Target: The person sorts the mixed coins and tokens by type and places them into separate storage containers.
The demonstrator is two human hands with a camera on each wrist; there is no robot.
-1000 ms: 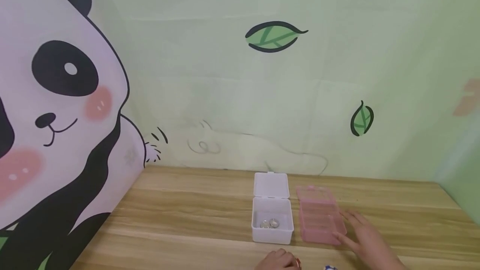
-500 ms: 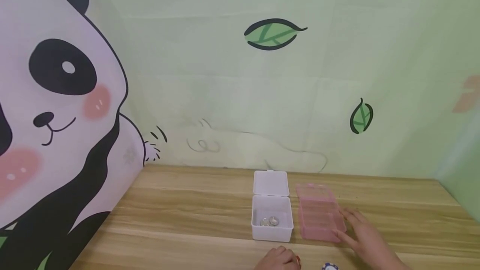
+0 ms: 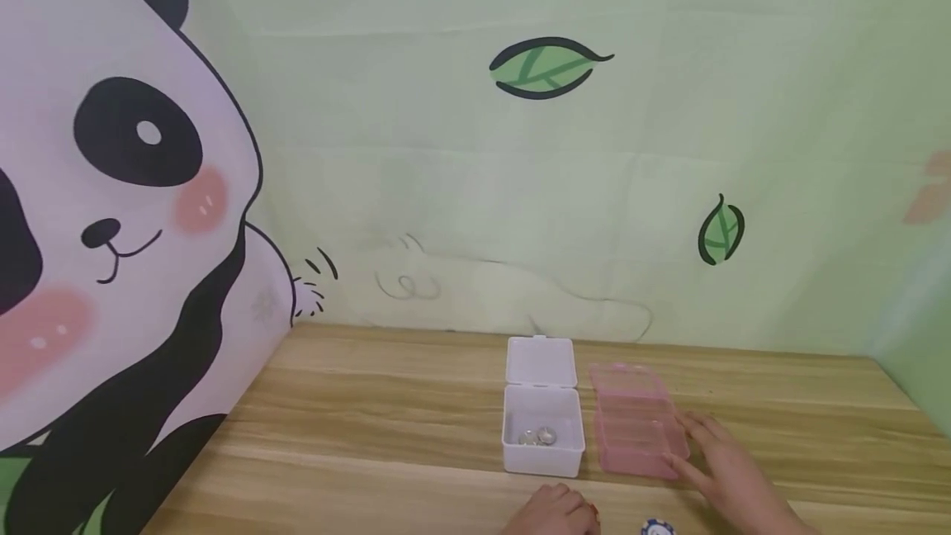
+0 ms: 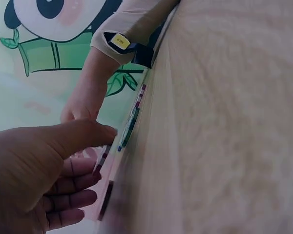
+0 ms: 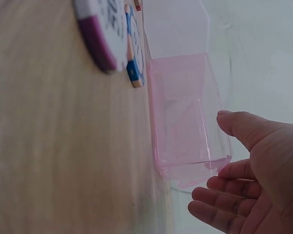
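Observation:
At the bottom of the head view, my left hand is just above the tabletop. In the left wrist view its thumb and index finger pinch a red-and-white poker chip on edge. My right hand rests at the right front corner of a translucent pink box with its lid open. Its thumb and fingers are spread, with the thumb at the rim in the right wrist view. Left of it stands an open white box, with silver coin-like discs inside.
A blue-and-white poker chip lies at the front of the wooden table. Close to the right wrist camera is a purple-and-white chip. Behind the table, a printed panda backdrop rises; its panda side closes off the left.
The view shifts slightly as the head moves. My left hand stays low in front of the white box, and my right hand keeps its place at the pink box.

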